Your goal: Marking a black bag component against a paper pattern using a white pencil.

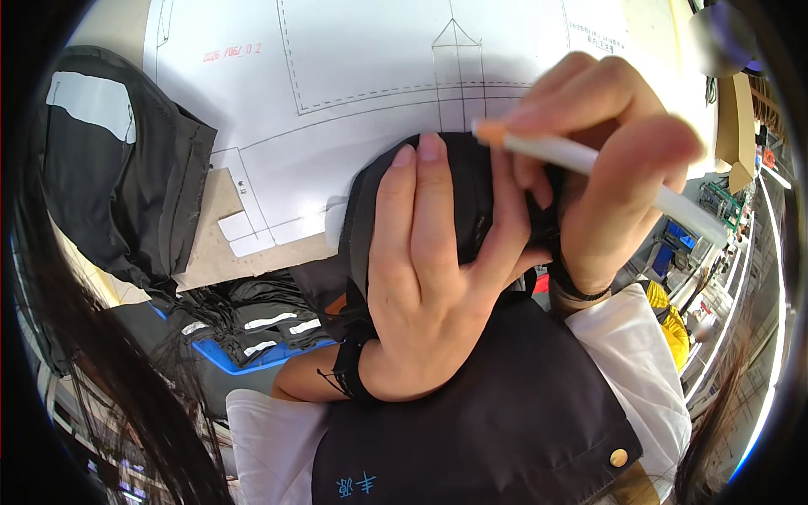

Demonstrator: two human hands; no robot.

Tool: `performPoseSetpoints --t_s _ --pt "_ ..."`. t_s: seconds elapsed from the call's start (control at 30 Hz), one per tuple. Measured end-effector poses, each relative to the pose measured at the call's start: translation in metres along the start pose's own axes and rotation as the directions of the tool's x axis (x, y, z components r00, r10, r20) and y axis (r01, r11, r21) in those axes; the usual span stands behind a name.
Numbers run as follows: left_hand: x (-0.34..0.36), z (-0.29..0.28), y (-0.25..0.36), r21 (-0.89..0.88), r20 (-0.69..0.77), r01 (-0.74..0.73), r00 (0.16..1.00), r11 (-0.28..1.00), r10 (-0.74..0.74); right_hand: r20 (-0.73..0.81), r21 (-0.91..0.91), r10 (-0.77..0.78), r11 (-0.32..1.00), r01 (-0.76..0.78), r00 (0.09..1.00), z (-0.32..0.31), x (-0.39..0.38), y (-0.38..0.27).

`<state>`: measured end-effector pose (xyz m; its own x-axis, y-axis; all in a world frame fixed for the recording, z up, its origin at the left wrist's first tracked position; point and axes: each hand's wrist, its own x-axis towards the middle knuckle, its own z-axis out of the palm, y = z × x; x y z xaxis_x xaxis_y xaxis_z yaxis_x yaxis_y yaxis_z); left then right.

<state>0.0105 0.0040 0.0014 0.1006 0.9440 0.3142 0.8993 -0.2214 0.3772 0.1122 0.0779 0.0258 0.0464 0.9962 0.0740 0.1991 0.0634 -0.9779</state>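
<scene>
My left hand [433,278] lies over a dark, curved fabric piece [463,177], its fingers stretched along it and apart. In my right hand [614,168] is a white pen-like tool [547,148] with an orange section near its tip, held just above the fabric's upper edge by my left index finger. The fabric rests on the lower edge of a large paper pattern [370,76] with drawn solid and dashed lines. At the left, a black fabric piece [109,194] with a white patch lies partly on the paper.
A blue tray [223,362] of black pieces with white labels sits below the table edge [210,269] at the left. An open cardboard box [732,130], yellow fabric [669,324] and cluttered shelving [711,210] are at the right. A dark apron [463,421] covers my front.
</scene>
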Motion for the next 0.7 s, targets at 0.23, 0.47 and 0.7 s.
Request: performPoseSetpoints --t_s 0.23,0.47,0.7 --pt "0.001 0.004 0.001 -0.002 -0.101 -0.01 0.995 1.0 0.01 -0.028 -0.104 0.082 0.991 -0.085 0.996 0.002 -0.002 -0.008" --pt "0.0 -0.003 0.004 -0.121 0.013 0.028 1.0 0.992 -0.026 -0.026 -0.241 0.093 0.966 -0.096 0.995 0.007 -0.001 -0.017" --pt "-0.001 -0.003 0.004 -0.096 0.02 0.031 0.999 0.995 -0.029 -0.099 0.016 0.067 0.998 -0.066 0.993 0.015 -0.003 -0.01"
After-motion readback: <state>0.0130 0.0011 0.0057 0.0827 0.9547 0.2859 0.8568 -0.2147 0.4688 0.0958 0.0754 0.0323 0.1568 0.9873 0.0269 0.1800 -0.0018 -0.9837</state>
